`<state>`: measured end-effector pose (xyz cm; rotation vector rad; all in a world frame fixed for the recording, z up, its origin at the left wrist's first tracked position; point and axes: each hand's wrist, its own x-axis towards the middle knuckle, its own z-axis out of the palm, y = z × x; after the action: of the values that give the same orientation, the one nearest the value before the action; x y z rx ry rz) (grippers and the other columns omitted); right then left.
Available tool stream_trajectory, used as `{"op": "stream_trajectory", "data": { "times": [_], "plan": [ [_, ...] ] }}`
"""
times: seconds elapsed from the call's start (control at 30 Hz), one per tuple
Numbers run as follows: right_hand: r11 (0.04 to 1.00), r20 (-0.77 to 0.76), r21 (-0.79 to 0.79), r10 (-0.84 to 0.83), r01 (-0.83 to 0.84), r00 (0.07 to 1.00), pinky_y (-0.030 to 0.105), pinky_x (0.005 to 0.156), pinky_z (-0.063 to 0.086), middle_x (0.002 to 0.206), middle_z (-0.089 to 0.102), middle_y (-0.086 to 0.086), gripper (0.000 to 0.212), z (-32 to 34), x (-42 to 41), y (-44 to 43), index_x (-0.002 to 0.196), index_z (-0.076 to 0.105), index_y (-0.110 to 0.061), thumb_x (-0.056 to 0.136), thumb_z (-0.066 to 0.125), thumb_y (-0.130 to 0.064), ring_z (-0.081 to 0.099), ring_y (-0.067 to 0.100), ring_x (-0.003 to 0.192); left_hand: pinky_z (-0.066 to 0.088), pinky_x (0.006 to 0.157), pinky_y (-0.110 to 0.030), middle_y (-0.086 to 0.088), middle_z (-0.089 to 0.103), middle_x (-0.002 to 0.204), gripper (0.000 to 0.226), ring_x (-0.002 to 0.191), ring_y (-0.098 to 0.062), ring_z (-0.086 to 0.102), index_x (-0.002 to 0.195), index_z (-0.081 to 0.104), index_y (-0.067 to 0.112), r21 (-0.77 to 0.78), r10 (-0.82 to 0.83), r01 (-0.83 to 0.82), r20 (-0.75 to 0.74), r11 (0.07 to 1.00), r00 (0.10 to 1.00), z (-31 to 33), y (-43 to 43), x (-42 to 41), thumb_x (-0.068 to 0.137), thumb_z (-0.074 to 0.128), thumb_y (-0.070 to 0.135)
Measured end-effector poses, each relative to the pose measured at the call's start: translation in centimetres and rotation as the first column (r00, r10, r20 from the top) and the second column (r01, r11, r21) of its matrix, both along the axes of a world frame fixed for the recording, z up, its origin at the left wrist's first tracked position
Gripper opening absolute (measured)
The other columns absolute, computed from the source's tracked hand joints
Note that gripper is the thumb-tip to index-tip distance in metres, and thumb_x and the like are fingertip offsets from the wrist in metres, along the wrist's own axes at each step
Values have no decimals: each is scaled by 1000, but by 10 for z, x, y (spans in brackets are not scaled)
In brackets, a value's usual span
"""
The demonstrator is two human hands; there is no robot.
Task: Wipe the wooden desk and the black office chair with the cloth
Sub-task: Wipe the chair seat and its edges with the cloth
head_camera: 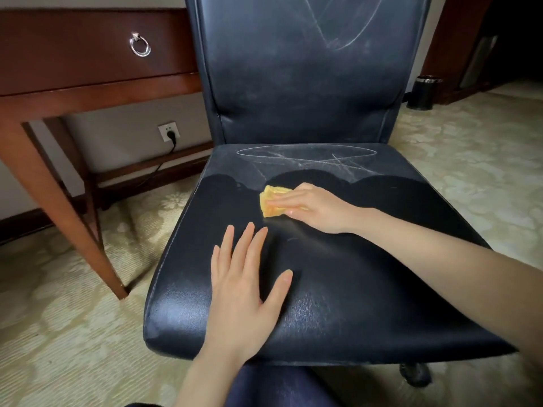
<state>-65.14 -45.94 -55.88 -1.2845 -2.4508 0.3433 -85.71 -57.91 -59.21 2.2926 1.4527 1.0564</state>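
Note:
The black office chair (367,289) fills the middle of the view, its seat facing me. White chalk-like scribbles mark the back of the seat and the backrest; the front part of the seat looks darker and damp. My right hand (314,208) presses a folded yellow cloth (271,202) flat on the seat's middle, fingers straight over it. My left hand (244,289) rests flat on the seat's front, fingers spread and holding nothing. The wooden desk (88,69) stands at the left, with a drawer and ring pull.
A desk leg (73,207) slants down to the patterned carpet left of the chair. A wall socket with a plugged black cable (169,132) sits under the desk. A black bin (423,92) stands at the back right. A chair caster (415,374) shows lower right.

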Motion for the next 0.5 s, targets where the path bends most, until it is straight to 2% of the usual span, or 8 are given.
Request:
{"op": "stream_trajectory", "data": {
  "times": [0.07,0.1,0.17,0.27,0.37,0.43,0.5],
  "plan": [
    [996,-22,4,93,-93,995,4,94,19,140,48,-8,37,0,5,-19,131,57,-19,96,50,-7,42,-5,103,-1,110,-7,28,17,150,66,143,5,-3,143,30,37,-83,-51,63,139,995,989,10,4,-6,82,43,61],
    [992,-31,2,123,-123,992,4,95,20,139,47,-10,37,0,8,-25,131,57,-20,96,50,-9,41,-6,101,-2,105,-1,30,16,149,63,142,8,-3,141,28,41,-95,-64,82,171,992,983,15,9,-9,84,48,59],
    [986,-36,-6,165,-165,986,9,99,26,136,48,-15,38,-1,13,-30,131,56,-23,94,50,-14,43,2,105,-3,102,2,25,18,150,56,141,8,-1,139,26,43,-74,-67,78,137,994,988,24,25,-19,90,52,51],
    [979,-26,-20,204,-204,979,19,103,33,133,55,-14,39,0,16,-12,131,56,-24,93,52,-18,49,11,115,-2,110,-10,12,22,154,60,145,-3,3,144,28,34,-55,-20,20,-7,998,1000,33,60,-37,88,41,51],
    [978,7,-32,205,-205,979,19,104,32,133,54,-15,38,4,7,24,131,56,-24,95,54,-14,47,11,119,3,117,-28,3,24,156,69,147,-15,6,147,31,24,-54,79,-88,-148,995,986,35,99,-51,84,33,52],
    [981,21,-31,193,-193,981,17,104,32,132,53,-16,39,5,-4,54,131,56,-23,95,54,-9,46,11,119,-1,117,-35,5,23,157,69,147,-15,3,147,30,27,-77,134,-151,-184,986,974,33,123,-58,84,26,55],
    [985,37,-36,168,-166,985,18,104,32,130,56,-14,39,8,-13,80,131,56,-25,96,53,-9,46,11,118,-6,116,-36,10,18,158,72,146,-10,-2,148,26,31,-122,142,-167,-190,978,972,30,138,-63,83,21,60]
  ]
}}
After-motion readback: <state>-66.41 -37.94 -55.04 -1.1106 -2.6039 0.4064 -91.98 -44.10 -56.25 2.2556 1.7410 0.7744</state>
